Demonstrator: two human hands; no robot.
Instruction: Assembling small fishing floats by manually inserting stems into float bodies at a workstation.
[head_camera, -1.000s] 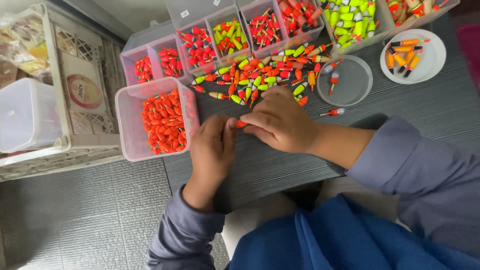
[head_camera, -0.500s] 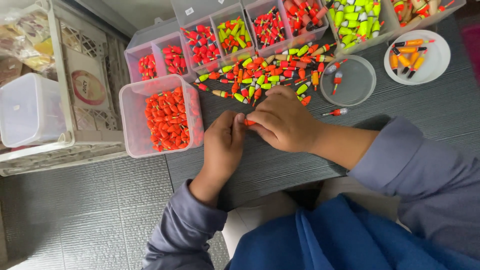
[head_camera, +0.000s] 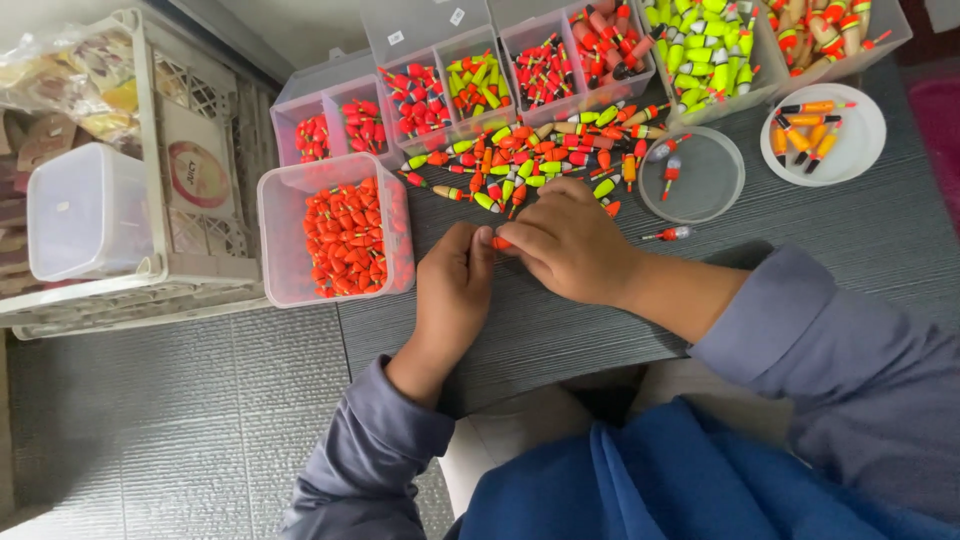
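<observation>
**Two hands meet on one small orange float**

A small orange float (head_camera: 501, 242) sits right where both hands come together, low over the dark table (head_camera: 860, 230). The left hand (head_camera: 452, 285) has its fingertips pressed together on one end of it, and the right hand (head_camera: 572, 240) pinches the other end, thumb and forefinger closed on it. Only a short orange bit shows between the fingers; the rest is hidden by them.

Just beyond the knuckles lies a loose heap of floats (head_camera: 540, 155) in red, orange and yellow-green, spread across the table and nearly touching the right hand. To the left of the hands stands a clear square tub (head_camera: 275, 240) filled with orange floats, close beside the left thumb. Behind the heap runs a row of clear compartment boxes (head_camera: 420, 40) holding sorted red and green pieces.

To the right of the heap is a round clear lid (head_camera: 700, 185) with a couple of floats in it, and one stray float (head_camera: 668, 234) lies just below it on the table. Farther right is a white round dish (head_camera: 860, 150) with orange ones. A white plastic crate (head_camera: 150, 200) stands off the table's left edge.
</observation>
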